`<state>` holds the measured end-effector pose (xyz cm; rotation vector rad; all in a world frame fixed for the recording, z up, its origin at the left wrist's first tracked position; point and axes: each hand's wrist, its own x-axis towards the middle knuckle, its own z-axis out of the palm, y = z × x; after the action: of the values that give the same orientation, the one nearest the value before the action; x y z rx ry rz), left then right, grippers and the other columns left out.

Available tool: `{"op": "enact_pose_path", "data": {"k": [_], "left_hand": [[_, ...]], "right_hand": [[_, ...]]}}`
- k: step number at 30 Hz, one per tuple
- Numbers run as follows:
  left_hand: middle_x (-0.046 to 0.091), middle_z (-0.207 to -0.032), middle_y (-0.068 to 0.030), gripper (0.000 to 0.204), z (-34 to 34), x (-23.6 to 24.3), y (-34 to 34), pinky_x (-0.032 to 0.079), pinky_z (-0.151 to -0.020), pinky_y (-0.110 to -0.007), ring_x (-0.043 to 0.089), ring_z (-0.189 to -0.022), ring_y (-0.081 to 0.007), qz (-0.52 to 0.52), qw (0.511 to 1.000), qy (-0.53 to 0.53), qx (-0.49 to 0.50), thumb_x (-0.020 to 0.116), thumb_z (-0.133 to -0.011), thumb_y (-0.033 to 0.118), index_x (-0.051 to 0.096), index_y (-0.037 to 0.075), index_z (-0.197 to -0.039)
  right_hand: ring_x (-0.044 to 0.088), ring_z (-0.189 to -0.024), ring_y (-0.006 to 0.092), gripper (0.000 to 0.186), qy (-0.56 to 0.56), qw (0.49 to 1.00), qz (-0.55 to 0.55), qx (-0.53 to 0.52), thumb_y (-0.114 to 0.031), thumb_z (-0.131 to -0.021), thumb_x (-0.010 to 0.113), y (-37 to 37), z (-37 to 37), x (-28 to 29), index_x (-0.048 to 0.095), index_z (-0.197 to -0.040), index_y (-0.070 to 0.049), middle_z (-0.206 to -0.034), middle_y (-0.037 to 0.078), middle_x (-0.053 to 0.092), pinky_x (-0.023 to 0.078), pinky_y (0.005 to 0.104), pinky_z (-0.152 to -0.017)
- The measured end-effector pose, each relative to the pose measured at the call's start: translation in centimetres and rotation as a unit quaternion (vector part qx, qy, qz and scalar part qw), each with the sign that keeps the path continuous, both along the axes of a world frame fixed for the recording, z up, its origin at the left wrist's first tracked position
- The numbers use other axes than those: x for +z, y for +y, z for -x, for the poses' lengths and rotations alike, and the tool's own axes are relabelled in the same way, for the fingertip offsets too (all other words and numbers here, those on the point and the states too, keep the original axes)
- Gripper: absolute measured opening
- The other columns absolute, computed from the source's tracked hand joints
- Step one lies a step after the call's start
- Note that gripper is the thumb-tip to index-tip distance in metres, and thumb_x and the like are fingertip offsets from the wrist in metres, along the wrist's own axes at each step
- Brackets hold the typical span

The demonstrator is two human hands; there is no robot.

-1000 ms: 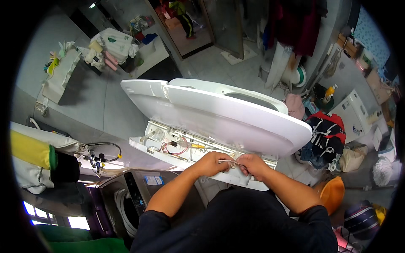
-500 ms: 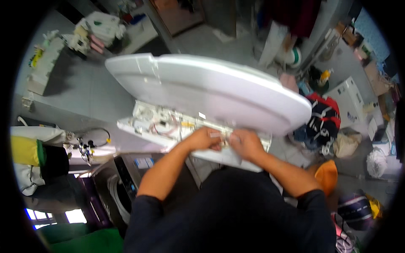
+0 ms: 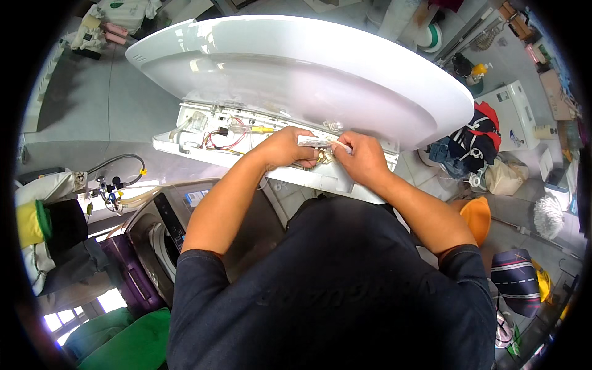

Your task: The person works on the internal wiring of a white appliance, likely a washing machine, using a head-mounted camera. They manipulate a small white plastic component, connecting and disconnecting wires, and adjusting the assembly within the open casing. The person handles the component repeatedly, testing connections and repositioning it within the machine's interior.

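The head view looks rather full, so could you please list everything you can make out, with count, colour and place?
lid: one, white, raised, upper middle
casing: one, white, open, below the lid
wires: several, mostly red, casing's left part
strip: one, white, above the casing
hose: one, grey, left
washing machine: one, grey and black, lower left
case: one, purple, lower left
cloth: one, green, bottom left
bottle: one, yellow, upper right
clothes: pile, dark, red and blue, right
bag: one, beige, right
tub: one, orange, right
mop head: one, white, far right
shirt: one, dark, bottom middle
left hand: one, bare, at the strip
right hand: one, bare, at the strip
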<state>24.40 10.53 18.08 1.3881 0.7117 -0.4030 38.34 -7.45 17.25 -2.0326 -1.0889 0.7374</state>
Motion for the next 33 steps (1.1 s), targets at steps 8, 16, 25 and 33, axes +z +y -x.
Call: {"op": "enact_pose_path", "data": {"k": [8, 16, 25, 33], "left_hand": [[0.072, -0.098, -0.0128, 0.028, 0.0, 0.2, -0.1, 0.064, -0.079, -0.028, 0.073, -0.083, -0.0185, 0.082, 0.994, 0.003, 0.076, 0.072, -0.088, 0.002, 0.067, -0.006, -0.114], [0.073, -0.104, -0.0170, 0.030, 0.3, 0.1, 0.7, 0.064, -0.082, -0.031, 0.074, -0.089, -0.0221, 0.154, 0.983, -0.003, 0.100, 0.072, -0.089, 0.006, 0.065, -0.009, -0.114], [0.073, -0.103, -0.0204, 0.029, 0.7, -0.9, 1.6, 0.065, -0.081, -0.033, 0.076, -0.088, -0.0257, 0.190, 0.977, -0.002, 0.100, 0.070, -0.091, 0.006, 0.064, -0.011, -0.113], [0.074, -0.103, -0.0146, 0.028, 0.4, 0.6, 0.7, 0.061, -0.085, -0.029, 0.074, -0.090, -0.0188, 0.096, 0.995, -0.009, 0.032, 0.073, -0.091, 0.010, 0.068, -0.003, -0.115]], "right_hand": [[0.066, -0.078, 0.0420, 0.021, -0.024, 1.000, -0.020, 0.006, -0.026, -0.090, 0.067, 0.3, 0.4, -0.3, 0.070, -0.089, -0.005, -0.081, 0.021, 0.069, 0.051, 0.0500, -0.070], [0.066, -0.080, 0.0415, 0.019, -0.041, 0.998, -0.053, 0.021, -0.023, -0.091, 0.066, 0.4, 0.8, -0.3, 0.069, -0.089, -0.004, -0.085, 0.019, 0.070, 0.051, 0.0506, -0.072], [0.066, -0.082, 0.0407, 0.019, -0.016, 0.997, -0.010, 0.081, -0.024, -0.092, 0.066, 0.0, 0.4, -0.3, 0.071, -0.090, -0.006, -0.086, 0.019, 0.070, 0.051, 0.0495, -0.073], [0.066, -0.081, 0.0401, 0.020, -0.003, 0.998, -0.019, 0.062, -0.024, -0.092, 0.065, 0.3, 0.7, 0.2, 0.072, -0.090, -0.006, -0.085, 0.018, 0.070, 0.050, 0.0492, -0.072]]}}
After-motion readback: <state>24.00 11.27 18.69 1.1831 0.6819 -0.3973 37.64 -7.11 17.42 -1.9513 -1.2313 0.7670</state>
